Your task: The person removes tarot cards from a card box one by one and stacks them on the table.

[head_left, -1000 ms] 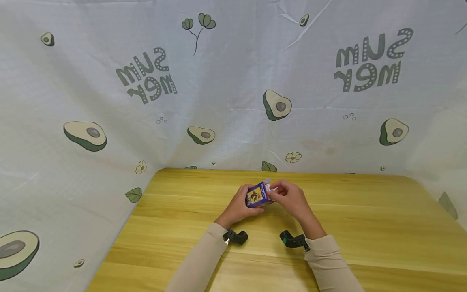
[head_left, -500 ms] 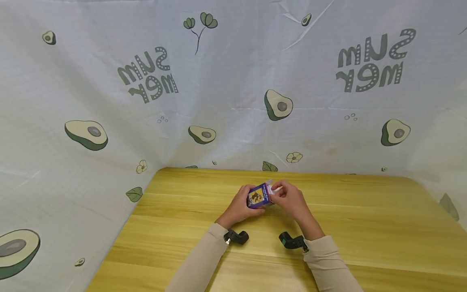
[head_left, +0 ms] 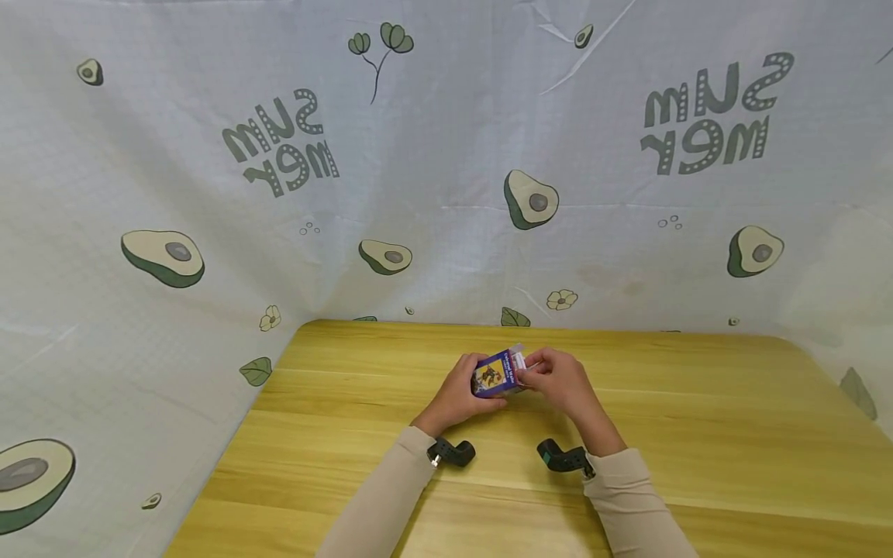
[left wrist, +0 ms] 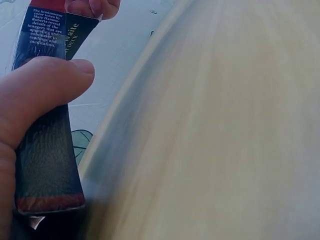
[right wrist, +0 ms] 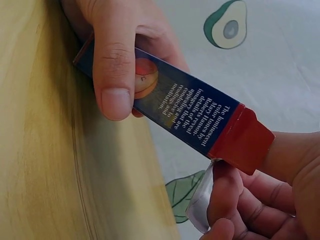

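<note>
Gripping box point(head_left: 492, 376) in left hand point(head_left: 458, 394); curling right hand point(head_left: 560, 380) at box's open end, cannot tell around what; could crease red flap point(right wrist: 244, 141) there by pushing crookedly.

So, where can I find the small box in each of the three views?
Head: box, just below and right of centre.
Left wrist: box at left, from top edge almost to bottom.
Right wrist: box through the middle, slanting down to the right.
Shared landmark: the left hand gripping the box.
</note>
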Tool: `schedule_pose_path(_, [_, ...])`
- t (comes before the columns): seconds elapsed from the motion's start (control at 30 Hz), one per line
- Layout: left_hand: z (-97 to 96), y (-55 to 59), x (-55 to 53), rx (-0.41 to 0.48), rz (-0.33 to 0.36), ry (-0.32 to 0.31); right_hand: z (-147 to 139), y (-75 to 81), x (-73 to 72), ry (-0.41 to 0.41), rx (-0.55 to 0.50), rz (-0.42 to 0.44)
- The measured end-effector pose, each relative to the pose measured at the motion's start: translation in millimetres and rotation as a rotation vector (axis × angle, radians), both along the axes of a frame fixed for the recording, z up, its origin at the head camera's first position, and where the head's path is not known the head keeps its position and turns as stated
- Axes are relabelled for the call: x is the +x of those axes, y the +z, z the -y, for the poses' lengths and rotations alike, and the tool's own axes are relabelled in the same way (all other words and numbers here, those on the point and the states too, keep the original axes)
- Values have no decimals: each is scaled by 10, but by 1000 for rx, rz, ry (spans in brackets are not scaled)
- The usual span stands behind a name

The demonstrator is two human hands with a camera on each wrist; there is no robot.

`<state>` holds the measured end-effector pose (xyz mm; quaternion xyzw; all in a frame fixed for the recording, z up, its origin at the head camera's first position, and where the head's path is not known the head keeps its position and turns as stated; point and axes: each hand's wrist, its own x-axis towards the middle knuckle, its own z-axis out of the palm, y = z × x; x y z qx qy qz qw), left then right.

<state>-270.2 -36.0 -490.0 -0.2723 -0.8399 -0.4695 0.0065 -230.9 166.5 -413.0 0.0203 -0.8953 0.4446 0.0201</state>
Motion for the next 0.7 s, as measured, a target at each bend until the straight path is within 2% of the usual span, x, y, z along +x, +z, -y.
schedule_pose_path(0.43, [2, 0, 9, 30, 7, 5, -94, 53, 11, -2, -33, 23])
schedule_pose_path(0.7, [7, 6, 9, 3, -16, 14, -200, 70, 2, -25, -75, 46])
